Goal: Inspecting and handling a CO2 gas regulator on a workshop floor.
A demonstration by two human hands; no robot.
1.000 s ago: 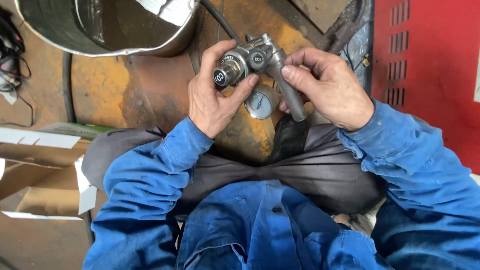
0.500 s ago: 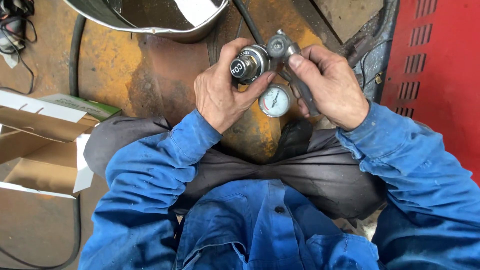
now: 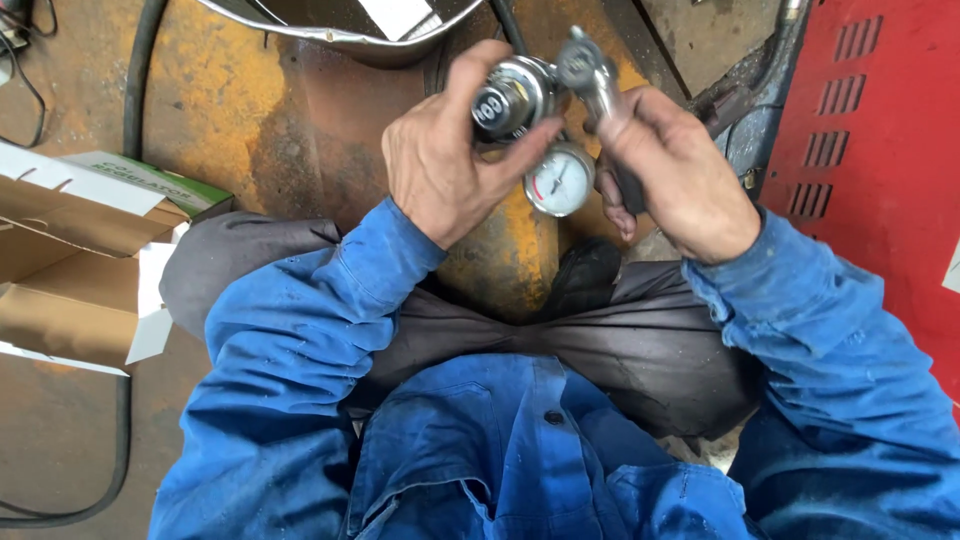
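One red cabinet (image 3: 880, 140) stands at right, one open cardboard box (image 3: 70, 260) lies at left on the rusty floor (image 3: 250, 130). Above the knees, two hands hold one metal gas regulator (image 3: 545, 110) with one round dial. The left hand (image 3: 450, 160), palm down, has its grip closed around the knob; the right hand (image 3: 680, 180) has its grip wrapped on the dark stem.

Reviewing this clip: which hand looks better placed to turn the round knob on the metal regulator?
Left, probably. The left hand already wraps the round knob of the regulator, thumb over it. The right hand grips the stem side, steadying the body above the dial gauge.
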